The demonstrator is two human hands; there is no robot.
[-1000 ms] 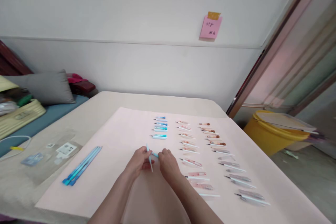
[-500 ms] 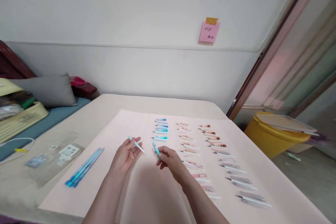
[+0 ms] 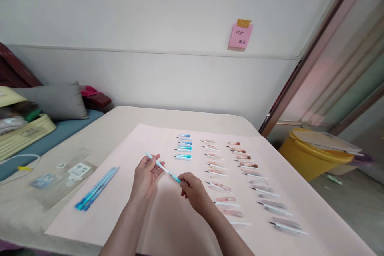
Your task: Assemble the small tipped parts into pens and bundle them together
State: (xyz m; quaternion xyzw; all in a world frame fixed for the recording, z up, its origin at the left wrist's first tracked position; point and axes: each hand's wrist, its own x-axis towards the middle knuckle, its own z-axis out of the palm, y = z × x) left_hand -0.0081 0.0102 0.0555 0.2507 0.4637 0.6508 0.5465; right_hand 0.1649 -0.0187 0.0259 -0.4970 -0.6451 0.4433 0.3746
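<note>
My left hand [image 3: 144,178] is closed, thumb and fingers pinching a pale blue pen part [image 3: 148,155] with a slim white rod [image 3: 165,170] running out of its lower right end. Opposite it, my right hand [image 3: 194,189] grips a turquoise pen barrel [image 3: 174,177]. The two parts lie in one slanting line, the rod's end meeting the barrel; whether it is inside cannot be made out. Beyond my hands lie several blue pens [image 3: 183,149] in a short column. To the left is a bundle of blue pens [image 3: 97,189].
Pink-patterned pens [image 3: 220,186] and brown-topped pens [image 3: 247,165] lie in columns at the right, with grey pens [image 3: 286,224] nearer me. A clear plastic bag [image 3: 64,176] is on the table's left. A yellow bin [image 3: 303,156] stands off the right edge.
My two hands' parts were apart half a second ago. The turquoise barrel has swung into line with the white rod and now meets it. My left hand has barely moved.
</note>
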